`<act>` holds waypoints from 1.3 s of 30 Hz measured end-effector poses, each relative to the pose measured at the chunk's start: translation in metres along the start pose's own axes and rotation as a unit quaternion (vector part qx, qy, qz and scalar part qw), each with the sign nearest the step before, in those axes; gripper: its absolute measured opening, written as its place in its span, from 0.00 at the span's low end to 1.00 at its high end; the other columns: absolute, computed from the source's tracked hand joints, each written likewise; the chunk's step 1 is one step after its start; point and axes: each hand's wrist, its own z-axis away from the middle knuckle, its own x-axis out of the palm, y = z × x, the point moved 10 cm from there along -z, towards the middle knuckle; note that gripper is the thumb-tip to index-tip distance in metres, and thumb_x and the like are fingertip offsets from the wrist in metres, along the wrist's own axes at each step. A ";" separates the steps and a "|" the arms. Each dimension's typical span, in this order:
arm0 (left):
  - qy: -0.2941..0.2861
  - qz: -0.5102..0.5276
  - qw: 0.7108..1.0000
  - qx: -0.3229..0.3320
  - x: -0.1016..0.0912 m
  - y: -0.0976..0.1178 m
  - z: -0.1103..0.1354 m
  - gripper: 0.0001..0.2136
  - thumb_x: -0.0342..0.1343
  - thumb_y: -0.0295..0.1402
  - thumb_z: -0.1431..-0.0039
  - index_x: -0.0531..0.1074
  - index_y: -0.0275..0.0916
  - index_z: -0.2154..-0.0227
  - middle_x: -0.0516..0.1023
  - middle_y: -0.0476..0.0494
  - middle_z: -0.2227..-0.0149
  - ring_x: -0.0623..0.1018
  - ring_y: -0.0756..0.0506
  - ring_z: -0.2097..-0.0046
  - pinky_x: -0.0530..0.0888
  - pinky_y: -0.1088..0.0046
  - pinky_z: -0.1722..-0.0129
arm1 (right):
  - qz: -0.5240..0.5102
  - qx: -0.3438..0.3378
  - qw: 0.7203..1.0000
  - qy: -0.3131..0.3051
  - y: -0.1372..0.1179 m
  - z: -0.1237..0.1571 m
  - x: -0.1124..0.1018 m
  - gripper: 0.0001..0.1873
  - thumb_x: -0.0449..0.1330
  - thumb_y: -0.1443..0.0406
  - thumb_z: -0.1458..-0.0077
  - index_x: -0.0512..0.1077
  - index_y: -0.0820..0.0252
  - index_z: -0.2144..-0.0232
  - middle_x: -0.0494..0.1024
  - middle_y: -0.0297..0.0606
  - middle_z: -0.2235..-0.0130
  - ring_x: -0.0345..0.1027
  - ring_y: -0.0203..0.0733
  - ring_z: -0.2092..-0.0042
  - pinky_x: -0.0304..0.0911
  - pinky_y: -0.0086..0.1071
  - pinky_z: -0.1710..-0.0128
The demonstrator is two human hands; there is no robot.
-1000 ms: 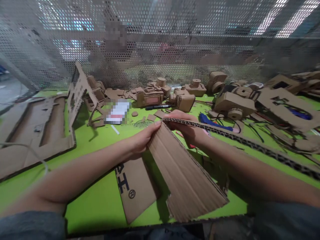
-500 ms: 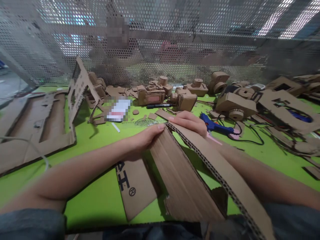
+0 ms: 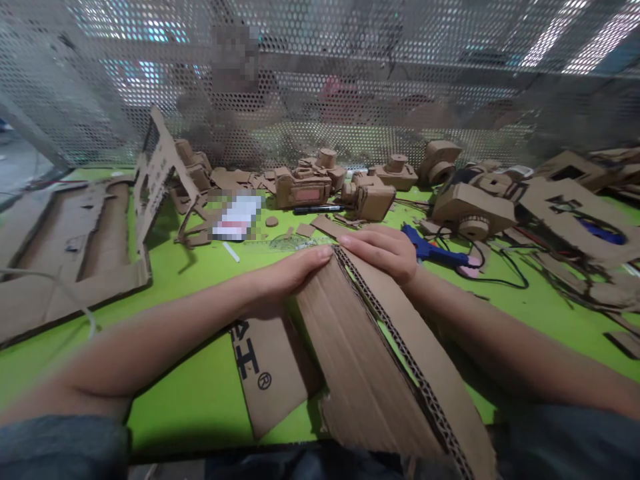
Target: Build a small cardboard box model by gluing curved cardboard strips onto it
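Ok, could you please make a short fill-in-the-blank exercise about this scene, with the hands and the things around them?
The folded sheet under the left hand and the right hand is made of corrugated ____.
The hot glue gun near the right hand is ____ in colour.
The work surface is bright ____.
The loose cardboard piece near the left wrist carries a printed ____ symbol.

Missing words: cardboard; blue; green; registered trademark.
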 end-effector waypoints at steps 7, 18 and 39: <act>0.046 -0.063 0.996 0.034 -0.019 0.008 -0.004 0.32 0.65 0.64 0.44 0.82 0.40 0.51 0.87 0.36 0.48 0.79 0.26 0.36 0.73 0.46 0.31 | -0.033 0.062 0.997 -0.030 0.010 0.003 0.005 0.25 0.57 0.64 0.25 0.74 0.43 0.31 0.87 0.42 0.43 0.83 0.46 0.47 0.78 0.40 0.50; 0.038 -0.271 0.949 0.153 -0.010 0.079 -0.005 0.33 0.63 0.67 0.45 0.84 0.40 0.56 0.86 0.38 0.47 0.79 0.26 0.39 0.71 0.47 0.33 | -0.200 0.500 0.842 -0.040 0.081 0.002 -0.001 0.29 0.72 0.35 0.48 0.83 0.52 0.66 0.80 0.35 0.63 0.75 0.41 0.61 0.71 0.33 0.65; 0.034 -0.568 0.755 0.326 0.034 0.146 0.048 0.30 0.78 0.54 0.57 0.85 0.42 0.54 0.79 0.35 0.52 0.77 0.29 0.44 0.71 0.53 0.35 | -0.453 0.430 0.750 -0.220 0.013 -0.032 0.008 0.10 0.76 0.57 0.45 0.86 0.56 0.64 0.83 0.32 0.69 0.75 0.37 0.71 0.69 0.26 0.75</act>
